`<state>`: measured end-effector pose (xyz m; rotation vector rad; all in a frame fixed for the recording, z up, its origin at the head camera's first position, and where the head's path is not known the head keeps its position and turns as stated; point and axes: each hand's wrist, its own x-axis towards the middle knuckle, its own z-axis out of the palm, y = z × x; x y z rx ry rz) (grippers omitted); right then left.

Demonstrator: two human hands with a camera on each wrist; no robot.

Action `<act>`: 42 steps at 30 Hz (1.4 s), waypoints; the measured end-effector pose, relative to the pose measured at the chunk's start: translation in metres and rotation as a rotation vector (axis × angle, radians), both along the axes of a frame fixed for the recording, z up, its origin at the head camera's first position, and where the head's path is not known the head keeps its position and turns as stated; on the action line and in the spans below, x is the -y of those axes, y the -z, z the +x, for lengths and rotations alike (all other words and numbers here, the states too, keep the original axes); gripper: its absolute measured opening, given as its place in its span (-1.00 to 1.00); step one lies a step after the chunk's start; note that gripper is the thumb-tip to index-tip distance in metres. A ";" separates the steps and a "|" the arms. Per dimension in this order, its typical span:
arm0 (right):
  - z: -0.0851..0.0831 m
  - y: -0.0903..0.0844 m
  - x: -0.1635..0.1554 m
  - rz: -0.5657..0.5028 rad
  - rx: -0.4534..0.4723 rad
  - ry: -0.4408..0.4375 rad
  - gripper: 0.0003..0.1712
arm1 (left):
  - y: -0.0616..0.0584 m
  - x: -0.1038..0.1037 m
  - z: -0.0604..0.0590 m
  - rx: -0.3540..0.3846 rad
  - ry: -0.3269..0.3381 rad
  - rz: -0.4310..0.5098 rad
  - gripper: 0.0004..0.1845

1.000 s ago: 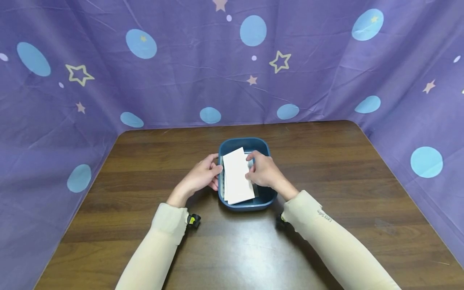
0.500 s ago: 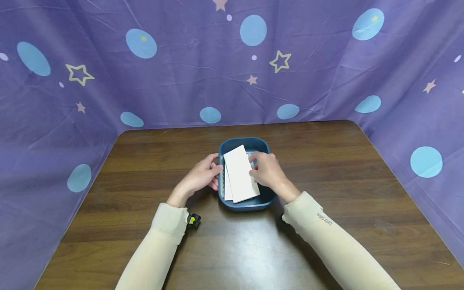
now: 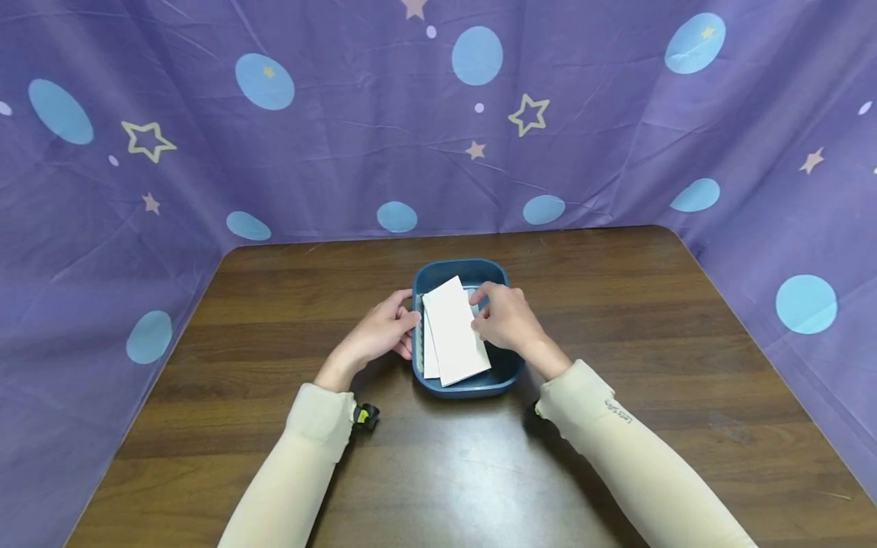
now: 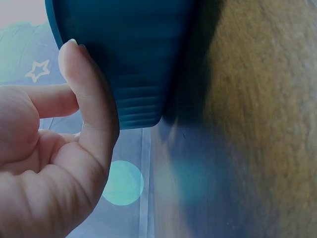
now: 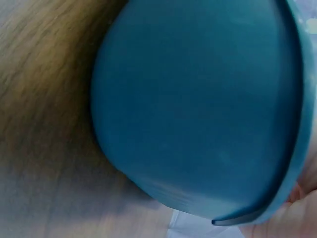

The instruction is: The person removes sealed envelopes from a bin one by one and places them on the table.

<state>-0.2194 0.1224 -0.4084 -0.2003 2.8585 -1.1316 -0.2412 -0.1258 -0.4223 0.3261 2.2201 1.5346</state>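
Note:
A dark blue plastic bin [image 3: 469, 392] with rounded corners stands on the table. My left hand [image 3: 377, 331] holds its left side, thumb at the rim and the other fingers outside. In the left wrist view, that hand's thumb [image 4: 81, 74] lies against the ribbed outer wall. My right hand [image 3: 507, 320] reaches in over the bin's right side and pinches the right edge of a white card [image 3: 455, 335]. Another white sheet [image 3: 430, 354] shows beneath the card at its left. The right wrist view has the bin's end wall [image 5: 198, 109] covering most of the right hand.
The bin stands on a brown wooden table [image 3: 288, 304], toward the middle. A purple curtain [image 3: 329, 137] with stars and dots surrounds the far side and both ends. Inside the bin, a pale ridged strip [image 3: 420, 342] runs along the left wall.
My right hand and the top card have shifted slightly to the right, uncovering more of the sheet below on the left. My left hand has stayed at the bin's side.

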 end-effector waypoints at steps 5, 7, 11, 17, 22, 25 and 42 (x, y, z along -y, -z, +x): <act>-0.001 0.002 0.003 0.010 -0.022 0.008 -0.65 | -0.001 0.000 0.000 0.003 -0.004 -0.007 -0.35; 0.000 0.003 0.003 0.009 -0.025 0.014 -0.58 | -0.001 0.000 0.000 0.000 -0.003 -0.010 -0.35; 0.001 0.003 0.004 0.006 -0.021 0.012 -0.59 | -0.001 0.000 0.000 0.000 -0.006 -0.013 -0.35; 0.002 0.003 0.004 -0.001 -0.043 0.002 -0.64 | 0.000 -0.001 -0.001 0.005 -0.013 -0.014 -0.35; 0.003 0.005 0.005 0.054 -0.134 -0.018 -0.65 | 0.001 0.000 -0.001 0.005 -0.009 -0.003 -0.34; 0.005 0.006 0.007 0.101 -0.210 -0.041 -0.75 | 0.000 0.000 -0.001 0.007 -0.011 -0.003 -0.35; -0.021 -0.007 0.007 0.271 -0.044 -0.214 -0.47 | -0.001 -0.001 0.000 0.007 -0.003 0.006 -0.34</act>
